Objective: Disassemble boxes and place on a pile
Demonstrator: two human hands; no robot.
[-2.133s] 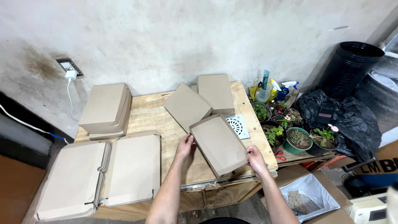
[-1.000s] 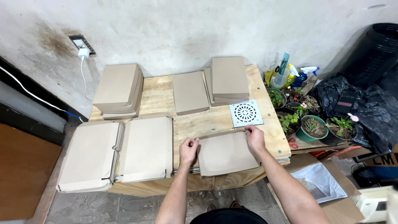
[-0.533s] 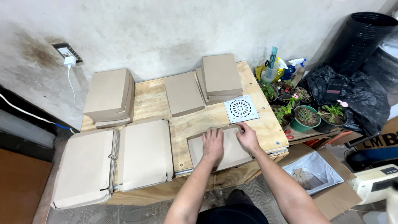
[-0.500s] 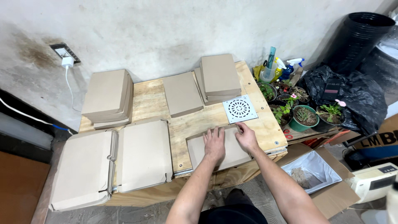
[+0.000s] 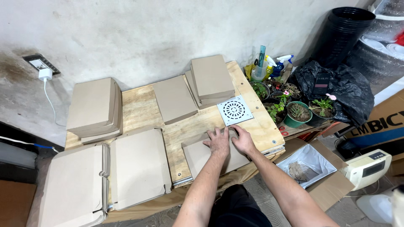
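A flat brown cardboard piece (image 5: 198, 156) lies at the front edge of the wooden table (image 5: 185, 128). My left hand (image 5: 218, 142) rests palm down on its far edge, fingers spread. My right hand (image 5: 243, 139) presses beside it on the piece's far right corner. Both hands sit side by side, almost touching. Just beyond them lies a white square drain grate (image 5: 234, 110).
Closed cardboard boxes are stacked at the back left (image 5: 94, 105), back middle (image 5: 174, 98) and back right (image 5: 210, 80). Unfolded box blanks (image 5: 136, 166) cover the left front. Potted plants (image 5: 299, 112), spray bottles (image 5: 269, 67), a black bag and an open carton (image 5: 309, 162) stand to the right.
The cardboard piece was brought down from the table's right side to the front edge and laid flat. My hands then slid from its near corners to its far edge, close together.
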